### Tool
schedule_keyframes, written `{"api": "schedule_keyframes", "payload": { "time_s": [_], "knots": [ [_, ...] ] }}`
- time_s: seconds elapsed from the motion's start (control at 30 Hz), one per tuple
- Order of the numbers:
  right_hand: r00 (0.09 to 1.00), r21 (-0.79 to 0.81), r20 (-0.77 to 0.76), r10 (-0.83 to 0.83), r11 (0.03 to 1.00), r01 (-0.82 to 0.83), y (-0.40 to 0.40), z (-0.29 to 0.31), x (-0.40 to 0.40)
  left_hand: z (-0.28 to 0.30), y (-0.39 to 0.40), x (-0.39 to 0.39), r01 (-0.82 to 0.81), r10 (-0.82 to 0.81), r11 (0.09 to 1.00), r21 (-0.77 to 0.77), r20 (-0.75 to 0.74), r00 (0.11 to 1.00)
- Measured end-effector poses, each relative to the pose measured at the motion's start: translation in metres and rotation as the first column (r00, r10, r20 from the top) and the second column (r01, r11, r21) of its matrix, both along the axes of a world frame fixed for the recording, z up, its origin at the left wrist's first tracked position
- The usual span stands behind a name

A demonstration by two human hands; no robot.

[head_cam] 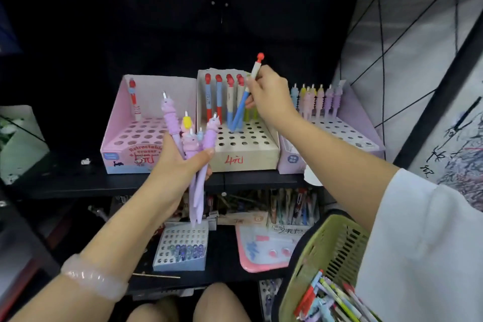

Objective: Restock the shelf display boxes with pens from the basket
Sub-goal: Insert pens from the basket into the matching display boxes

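At nine o'clock my left hand [183, 162] grips a bunch of purple unicorn-topped pens [194, 149]. At centre my right hand [269, 97] pinches a blue and white pen with a red knob [247, 91], its tip in the beige perforated cardboard display box [245, 149]. At five o'clock sits the green plastic basket [329, 253] holding loose pens.

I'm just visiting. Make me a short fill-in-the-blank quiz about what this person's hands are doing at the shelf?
1. The right hand lowers a blue pen into the ____ box, marked 4.
2. The left hand grips a bunch of ____ pens with animal tops.
3. The green basket of spare pens sits at the lower ____.

Missing words: middle; purple; right
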State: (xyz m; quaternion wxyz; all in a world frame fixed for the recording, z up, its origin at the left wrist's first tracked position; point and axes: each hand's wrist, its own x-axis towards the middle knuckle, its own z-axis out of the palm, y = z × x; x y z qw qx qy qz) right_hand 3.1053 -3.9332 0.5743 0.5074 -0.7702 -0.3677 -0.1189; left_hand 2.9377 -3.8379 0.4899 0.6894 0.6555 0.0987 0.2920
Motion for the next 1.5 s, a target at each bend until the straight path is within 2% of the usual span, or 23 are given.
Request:
{"api": "schedule_keyframes", "payload": {
  "time_s": [0.23, 0.33, 0.4, 0.47, 0.5, 0.57, 0.63, 0.7, 0.8, 0.9, 1.0, 1.13, 1.27, 1.37, 1.5],
  "knots": [
    [1.000, -0.315, 0.000, 0.018, 0.949, -0.017, 0.020, -0.013, -0.002, -0.011, 0.010, -0.001, -0.005, 0.005, 1.000, -0.028, 0.008, 1.000],
    [0.998, -0.523, 0.029, 0.049, 0.852, -0.026, 0.023, -0.011, -0.004, -0.013, 0.011, 0.001, -0.010, 0.011, 0.999, -0.036, 0.007, 1.000],
    [0.990, -0.608, 0.143, 0.013, 0.791, 0.077, 0.021, -0.012, -0.006, -0.012, 0.011, 0.000, -0.023, 0.023, 0.999, -0.034, 0.000, 1.000],
    [0.964, -0.530, 0.261, -0.041, 0.829, 0.178, 0.016, -0.016, -0.011, -0.011, 0.011, 0.001, -0.037, 0.037, 0.999, -0.033, -0.002, 0.999],
    [0.972, -0.450, 0.231, -0.049, 0.880, 0.151, 0.014, -0.019, -0.016, -0.011, 0.011, 0.001, -0.041, 0.041, 0.999, -0.030, -0.001, 0.999],
    [0.996, -0.321, -0.047, 0.075, 0.943, -0.086, 0.009, -0.025, -0.029, -0.008, 0.009, 0.003, -0.057, 0.058, 0.998, -0.011, 0.009, 0.998],
    [0.908, -0.247, -0.340, 0.246, 0.908, -0.338, 0.005, -0.030, -0.043, -0.004, 0.005, 0.005, -0.059, 0.059, 0.998, 0.006, 0.029, 0.998],
    [0.820, -0.155, -0.457, 0.344, 0.877, -0.455, -0.001, -0.033, -0.047, -0.002, -0.002, 0.010, -0.044, 0.044, 0.999, 0.010, 0.034, 0.998],
    [0.775, -0.034, -0.493, 0.394, 0.882, -0.470, -0.010, -0.031, -0.043, 0.001, -0.010, 0.016, -0.048, 0.048, 0.999, 0.016, 0.039, 0.998],
    [0.781, 0.050, -0.510, 0.359, 0.920, -0.390, -0.023, -0.024, -0.032, 0.005, -0.017, 0.025, -0.038, 0.037, 0.999, 0.005, 0.039, 0.999],
    [0.838, 0.131, -0.479, 0.262, 0.965, -0.227, -0.039, -0.011, -0.009, 0.010, -0.028, 0.038, 0.007, -0.005, 0.999, -0.045, 0.040, 0.999],
    [0.942, 0.202, -0.337, -0.012, 0.976, 0.085, -0.067, 0.008, 0.038, 0.017, -0.045, 0.056, 0.065, -0.062, 0.995, -0.071, 0.046, 0.997],
    [0.950, 0.078, -0.077, -0.304, 0.948, 0.309, -0.105, 0.019, 0.091, 0.026, -0.056, 0.077, 0.095, -0.091, 0.993, -0.069, 0.048, 0.995],
    [0.933, -0.049, -0.007, -0.361, 0.932, 0.360, -0.121, 0.018, 0.121, 0.034, -0.065, 0.093, 0.127, -0.124, 0.990, -0.053, 0.054, 0.991],
    [0.920, -0.081, 0.018, -0.392, 0.916, 0.393, -0.126, 0.004, 0.147, 0.037, -0.075, 0.108, 0.136, -0.136, 0.991, -0.013, 0.012, 0.991]
  ]
}}
